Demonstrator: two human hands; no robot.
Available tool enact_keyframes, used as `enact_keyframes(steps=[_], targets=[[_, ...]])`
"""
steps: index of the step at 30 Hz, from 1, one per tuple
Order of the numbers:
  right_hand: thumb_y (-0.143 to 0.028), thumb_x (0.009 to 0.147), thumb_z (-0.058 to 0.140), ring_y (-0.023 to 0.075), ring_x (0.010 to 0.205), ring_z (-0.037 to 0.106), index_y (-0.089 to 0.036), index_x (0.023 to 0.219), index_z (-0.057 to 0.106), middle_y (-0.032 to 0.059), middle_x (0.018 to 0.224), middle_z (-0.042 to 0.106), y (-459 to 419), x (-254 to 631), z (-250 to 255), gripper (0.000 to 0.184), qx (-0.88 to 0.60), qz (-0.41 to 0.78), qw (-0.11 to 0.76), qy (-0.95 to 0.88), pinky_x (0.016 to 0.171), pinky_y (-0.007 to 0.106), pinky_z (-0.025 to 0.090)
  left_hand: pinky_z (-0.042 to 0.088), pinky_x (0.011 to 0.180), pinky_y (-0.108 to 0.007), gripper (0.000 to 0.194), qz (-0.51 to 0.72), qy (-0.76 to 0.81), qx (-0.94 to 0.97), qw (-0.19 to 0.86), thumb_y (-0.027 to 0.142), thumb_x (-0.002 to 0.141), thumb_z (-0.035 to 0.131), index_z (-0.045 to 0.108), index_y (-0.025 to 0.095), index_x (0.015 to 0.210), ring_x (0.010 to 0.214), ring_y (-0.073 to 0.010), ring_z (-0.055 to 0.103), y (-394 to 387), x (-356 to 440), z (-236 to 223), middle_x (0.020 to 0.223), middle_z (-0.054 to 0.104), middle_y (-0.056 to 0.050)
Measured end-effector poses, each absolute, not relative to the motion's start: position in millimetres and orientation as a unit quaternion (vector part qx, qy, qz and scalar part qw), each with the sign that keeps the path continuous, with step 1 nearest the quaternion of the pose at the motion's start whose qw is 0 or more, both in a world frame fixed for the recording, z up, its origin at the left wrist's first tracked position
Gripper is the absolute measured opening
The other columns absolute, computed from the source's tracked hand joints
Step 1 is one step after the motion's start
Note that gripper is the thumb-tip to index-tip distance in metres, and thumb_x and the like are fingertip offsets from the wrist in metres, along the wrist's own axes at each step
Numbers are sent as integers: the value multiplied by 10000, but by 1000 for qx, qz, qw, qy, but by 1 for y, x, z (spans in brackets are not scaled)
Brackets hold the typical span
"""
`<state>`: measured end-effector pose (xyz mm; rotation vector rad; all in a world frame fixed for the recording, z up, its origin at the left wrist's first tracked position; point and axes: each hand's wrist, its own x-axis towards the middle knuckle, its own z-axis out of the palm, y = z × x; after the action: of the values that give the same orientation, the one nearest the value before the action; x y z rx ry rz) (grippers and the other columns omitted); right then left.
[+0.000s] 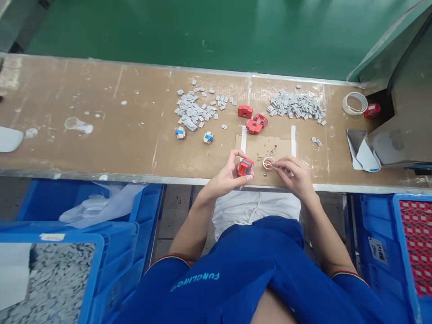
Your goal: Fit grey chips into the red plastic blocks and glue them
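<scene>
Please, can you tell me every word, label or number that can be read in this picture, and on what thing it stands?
"FUMGLINGO" or close to it, on the blue shirt; the last letters are unsure.
White label on the right blue crate: too small to read.
White label on the left blue crate: too blurred to read.

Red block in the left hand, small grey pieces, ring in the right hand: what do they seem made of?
The red block looks like moulded plastic: smooth, slightly glossy, crisp edges. The small grey pieces look matte and stone-like, possibly ceramic or ferrite, though the look leaves that open. The ring is pale and thin-walled, perhaps plastic or coated metal; it is too small to tell.
</scene>
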<state>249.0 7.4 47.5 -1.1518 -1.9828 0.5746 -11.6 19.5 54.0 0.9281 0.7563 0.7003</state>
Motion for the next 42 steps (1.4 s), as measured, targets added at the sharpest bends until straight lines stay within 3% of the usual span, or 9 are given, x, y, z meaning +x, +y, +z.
enact_keyframes(steps=[5,8,10,12,19,24,30,37,42], targets=[[-224,1032,628,175,798,691,-240,1039,763,67,951,753,17,241,46,136,-454,242,389,-764,699,303,579,631,701,-263,532,399,365,398,741,398,846,866,613,206,1274,902,-189,755,9,-3,43,1001,769,-59],[-243,1024,645,177,819,705,-254,1011,772,56,945,754,20,240,45,128,-448,252,415,-751,699,298,582,660,882,-339,552,426,382,368,733,442,847,865,687,199,1310,918,-192,785,7,1,33,1078,788,-77],[-275,1020,658,180,825,716,-261,974,771,49,933,757,21,241,43,123,-454,242,437,-737,697,304,586,662,899,-347,565,434,387,361,729,466,841,869,705,203,1314,880,-176,787,7,3,28,1188,784,-101],[-316,1012,670,191,823,727,-261,932,759,49,914,764,22,242,40,132,-473,217,454,-723,724,332,600,664,880,-341,591,451,379,354,726,497,827,876,703,204,1310,861,-168,784,9,4,23,1236,778,-114],[-367,977,729,212,791,767,-256,849,683,44,869,790,21,240,23,175,-490,179,517,-679,729,369,621,618,758,-284,577,521,373,354,681,628,873,786,666,206,1247,753,-148,763,13,12,16,1019,826,-94],[-371,935,792,215,844,795,-242,853,677,47,878,802,10,237,12,192,-516,267,572,-579,750,357,637,643,732,-303,583,510,407,373,660,615,829,830,743,172,1198,770,-175,774,10,13,13,1061,830,-115],[-536,854,852,196,728,784,-222,821,643,35,807,785,6,235,8,379,-562,340,601,-456,701,334,658,618,596,-261,650,510,439,355,649,784,829,712,704,182,1074,600,-157,739,6,15,21,738,768,-22],[-571,825,865,188,686,774,-229,814,614,27,794,782,6,236,8,424,-568,356,597,-440,682,328,661,310,333,-169,808,491,461,384,631,974,701,556,675,193,873,345,-67,464,5,15,28,509,610,23],[-570,835,856,188,709,772,-234,835,617,18,784,771,5,235,8,413,-566,357,595,-446,682,319,647,236,309,-177,854,481,435,364,668,1023,677,507,659,192,805,309,-50,371,9,9,25,502,572,28]])
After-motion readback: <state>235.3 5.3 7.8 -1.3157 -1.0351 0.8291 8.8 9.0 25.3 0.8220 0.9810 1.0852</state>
